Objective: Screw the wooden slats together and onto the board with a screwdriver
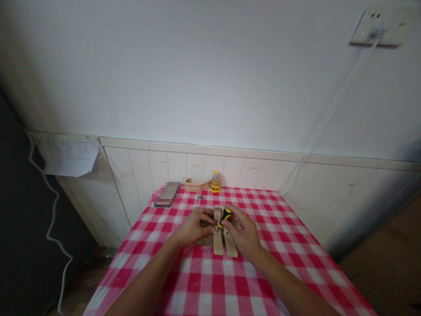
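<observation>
Clasping a yellow-and-black screwdriver (226, 214), right grip (242, 229) has wooden strips (218, 246) beneath it, left grip (194, 227) just beside, the latter's closure unclear.

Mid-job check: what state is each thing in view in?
Right hand: closed on the screwdriver
Screwdriver: held, tilted
Left hand: fingers bent beside the wooden strips; grip unclear
Wooden strips: lying, near ends apart
Yellow container: upright; closure unclear
Curved wooden piece: set down, unheld
Plug: in the socket
Tablecloth: spread
</observation>
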A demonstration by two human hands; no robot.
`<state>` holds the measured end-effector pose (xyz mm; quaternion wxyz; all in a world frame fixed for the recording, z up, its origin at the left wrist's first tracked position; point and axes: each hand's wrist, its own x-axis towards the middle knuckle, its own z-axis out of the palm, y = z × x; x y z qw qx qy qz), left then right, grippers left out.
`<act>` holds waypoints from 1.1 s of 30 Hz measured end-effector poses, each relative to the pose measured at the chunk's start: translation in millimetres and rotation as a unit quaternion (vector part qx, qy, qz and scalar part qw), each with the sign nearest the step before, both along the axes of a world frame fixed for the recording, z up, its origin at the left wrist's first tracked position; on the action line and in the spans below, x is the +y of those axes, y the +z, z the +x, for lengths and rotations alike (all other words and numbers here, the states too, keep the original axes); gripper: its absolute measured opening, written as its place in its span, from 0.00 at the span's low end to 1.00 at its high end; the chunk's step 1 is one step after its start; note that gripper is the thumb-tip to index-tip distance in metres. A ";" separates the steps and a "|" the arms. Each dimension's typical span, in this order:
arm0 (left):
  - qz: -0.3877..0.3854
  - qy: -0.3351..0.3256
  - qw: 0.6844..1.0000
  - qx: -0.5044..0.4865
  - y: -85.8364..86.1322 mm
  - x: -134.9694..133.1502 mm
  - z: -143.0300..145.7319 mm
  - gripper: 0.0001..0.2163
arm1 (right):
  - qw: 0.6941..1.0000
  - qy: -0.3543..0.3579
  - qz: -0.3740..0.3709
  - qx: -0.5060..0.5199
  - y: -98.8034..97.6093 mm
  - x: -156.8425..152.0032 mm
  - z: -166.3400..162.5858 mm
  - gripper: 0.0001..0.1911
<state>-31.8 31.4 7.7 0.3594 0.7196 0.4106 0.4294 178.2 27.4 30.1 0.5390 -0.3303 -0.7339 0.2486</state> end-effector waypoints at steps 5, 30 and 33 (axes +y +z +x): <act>0.001 -0.002 1.000 -0.001 -0.5 0.5 0.7 0.10 | 1.000 -0.001 -0.002 0.007 -0.2 0.6 -0.2 0.20; -0.004 0.001 1.000 -0.001 -2.7 1.8 0.4 0.09 | 0.999 -0.005 0.044 -0.015 -2.6 -1.9 1.7 0.21; -0.001 0.001 1.000 -0.002 -1.6 1.5 0.7 0.09 | 0.998 0.019 0.056 -0.009 -2.9 -3.4 1.4 0.20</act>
